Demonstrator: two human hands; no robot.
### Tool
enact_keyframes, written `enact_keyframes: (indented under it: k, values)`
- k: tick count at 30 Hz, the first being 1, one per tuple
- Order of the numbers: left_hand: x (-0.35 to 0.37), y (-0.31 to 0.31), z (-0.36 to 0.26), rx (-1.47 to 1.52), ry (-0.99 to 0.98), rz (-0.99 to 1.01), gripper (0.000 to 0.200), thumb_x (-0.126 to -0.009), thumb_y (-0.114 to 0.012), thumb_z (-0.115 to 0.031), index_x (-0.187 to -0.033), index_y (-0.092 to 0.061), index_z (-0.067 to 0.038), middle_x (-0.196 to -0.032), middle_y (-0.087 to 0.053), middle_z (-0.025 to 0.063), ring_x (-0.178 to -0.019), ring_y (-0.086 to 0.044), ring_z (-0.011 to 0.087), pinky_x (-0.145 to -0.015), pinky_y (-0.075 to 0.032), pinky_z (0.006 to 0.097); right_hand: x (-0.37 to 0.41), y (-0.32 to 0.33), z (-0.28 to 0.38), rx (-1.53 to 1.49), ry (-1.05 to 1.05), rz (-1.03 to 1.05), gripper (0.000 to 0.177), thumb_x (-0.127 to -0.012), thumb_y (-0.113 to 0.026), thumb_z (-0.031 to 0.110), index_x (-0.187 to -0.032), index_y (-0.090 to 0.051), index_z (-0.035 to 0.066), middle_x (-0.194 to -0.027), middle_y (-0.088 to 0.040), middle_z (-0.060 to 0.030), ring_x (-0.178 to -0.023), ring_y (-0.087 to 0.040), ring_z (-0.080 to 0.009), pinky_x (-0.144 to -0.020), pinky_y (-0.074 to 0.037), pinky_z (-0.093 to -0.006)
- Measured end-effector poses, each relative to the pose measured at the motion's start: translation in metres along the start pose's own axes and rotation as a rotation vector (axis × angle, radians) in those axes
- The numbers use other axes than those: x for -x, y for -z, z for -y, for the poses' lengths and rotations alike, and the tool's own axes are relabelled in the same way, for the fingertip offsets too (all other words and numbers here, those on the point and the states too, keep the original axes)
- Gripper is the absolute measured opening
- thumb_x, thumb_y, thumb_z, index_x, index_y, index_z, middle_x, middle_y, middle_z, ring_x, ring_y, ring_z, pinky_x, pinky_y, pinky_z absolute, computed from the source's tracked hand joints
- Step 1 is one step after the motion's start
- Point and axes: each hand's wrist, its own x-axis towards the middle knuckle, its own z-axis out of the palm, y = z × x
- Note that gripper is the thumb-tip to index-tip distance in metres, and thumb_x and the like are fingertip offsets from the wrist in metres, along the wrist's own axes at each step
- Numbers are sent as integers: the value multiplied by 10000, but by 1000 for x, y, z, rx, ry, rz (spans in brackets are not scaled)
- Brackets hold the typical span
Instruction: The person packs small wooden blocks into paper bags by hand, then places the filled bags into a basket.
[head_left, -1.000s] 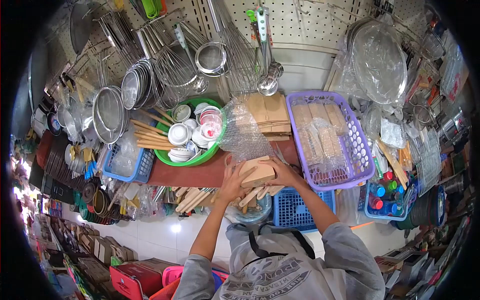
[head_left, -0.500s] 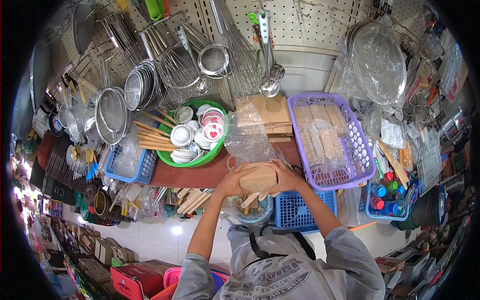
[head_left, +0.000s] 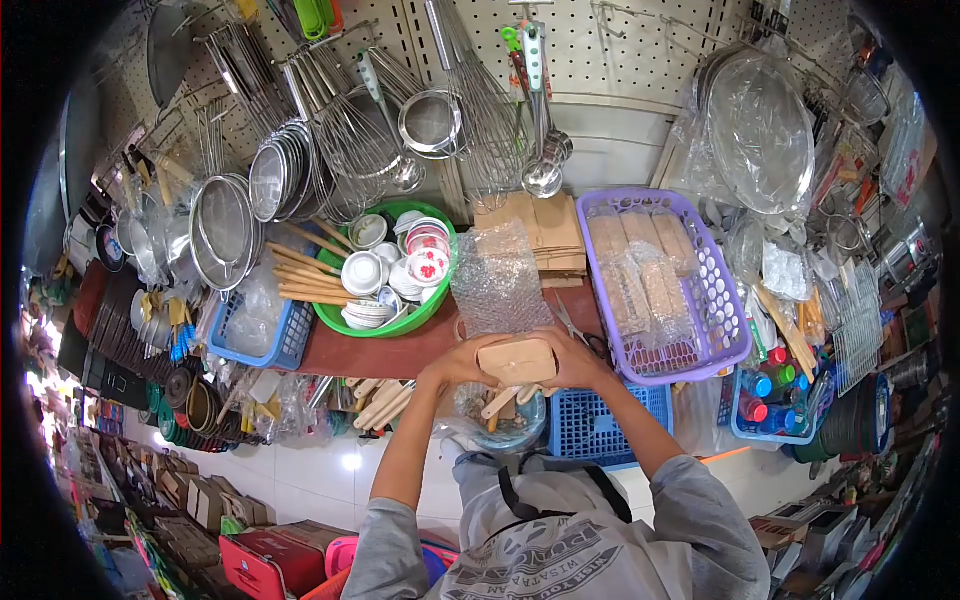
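Note:
Between my two hands is a small brown cardboard box, held at the front edge of the red-brown table (head_left: 340,345). My left hand (head_left: 462,364) closes on the left side of the box (head_left: 517,361), and my right hand (head_left: 572,358) grips its right side. A sheet of clear bubble wrap (head_left: 503,285) lies just beyond the box. Scissors (head_left: 568,318) rest to the right of the wrap, close to my right hand. Flat brown cardboard pieces (head_left: 540,232) are stacked behind the bubble wrap.
At the right stands a purple basket (head_left: 735,335) with several bubble-wrapped brown packages (head_left: 640,270). A green basin (head_left: 405,322) of small bowls stands left. Below the table edge are a blue crate (head_left: 610,415) and wooden handles (head_left: 385,402). Whisks and strainers (head_left: 430,122) hang behind.
The box has tilted a little between my hands, so its broad face shows more toward me. Both hands keep their hold and have shifted slightly.

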Motion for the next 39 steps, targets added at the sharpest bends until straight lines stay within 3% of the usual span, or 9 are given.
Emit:
enact_keyframes:
  k: [6,9,12,15,24,27,30,36,39]
  values:
    - [-2,5,-4,191,78,64,931,-654,-909,-183,-1425,-395,-81,-1340,-534,92,-1278,-477,215,-1093,-371,349,-5,10,5,-86,-83,80,871,-583,-860,256,-1354,-490,90,-1315,-551,-173,-1228,-541,-348,-1038,-444,-424]
    - [-3,7,-5,146,128,88,914,-667,-902,-200,-1422,-402,-72,-1336,-533,91,-1282,-470,217,-1098,-364,349,-7,14,4,-101,-79,116,872,-589,-863,270,-1355,-492,86,-1303,-573,-178,-1208,-564,-340,-1025,-454,-417]
    - [-1,10,-10,-278,145,81,893,-693,-888,-245,-1418,-402,-58,-1341,-529,98,-1281,-467,211,-1100,-356,347,-9,19,6,-116,-100,170,875,-590,-869,279,-1353,-493,73,-1290,-588,-185,-1189,-582,-340,-1014,-463,-414]
    - [0,9,3,96,168,71,890,-705,-877,-297,-1418,-404,-53,-1335,-530,102,-1276,-469,218,-1100,-352,352,-12,18,1,-164,-120,190,902,-567,-865,279,-1359,-480,83,-1308,-568,-190,-1214,-555,-346,-1023,-449,-422]
    - [8,4,6,-187,220,-78,857,-725,-853,-356,-1400,-422,-54,-1382,-472,146,-1287,-456,273,-1100,-352,377,-15,17,-11,-127,-106,224,920,-592,-871,301,-1384,-472,58,-1328,-554,-187,-1242,-533,-331,-1064,-417,-409]
    - [14,2,0,102,258,-68,821,-746,-833,-350,-1418,-423,-115,-1453,-359,161,-1344,-384,297,-1120,-325,392,-16,18,-11,-133,-149,248,924,-609,-871,311,-1402,-470,58,-1330,-560,-189,-1246,-534,-326,-1067,-416,-403]
    - [15,-4,2,40,207,-209,777,-787,-805,-339,-1441,-415,-186,-1431,-406,111,-1293,-414,284,-1067,-369,418,-18,20,-12,-205,-192,255,926,-632,-870,312,-1424,-462,60,-1344,-562,-194,-1263,-529,-311,-1073,-411,-389]
    - [19,-7,-12,-354,-72,-474,464,-763,-814,-223,-1194,-651,-172,-1356,-478,104,-1234,-475,309,-1034,-397,410,-20,20,-12,-269,-260,271,907,-673,-863,313,-1446,-451,78,-1366,-556,-190,-1278,-520,-289,-1077,-404,-364]
    - [23,-8,-18,-379,-212,-503,237,-768,-792,-153,-994,-725,-129,-1151,-624,54,-1120,-553,268,-949,-437,384,-19,18,-14,-281,-281,270,895,-688,-858,306,-1452,-447,89,-1370,-554,-177,-1276,-517,-279,-1077,-402,-357]
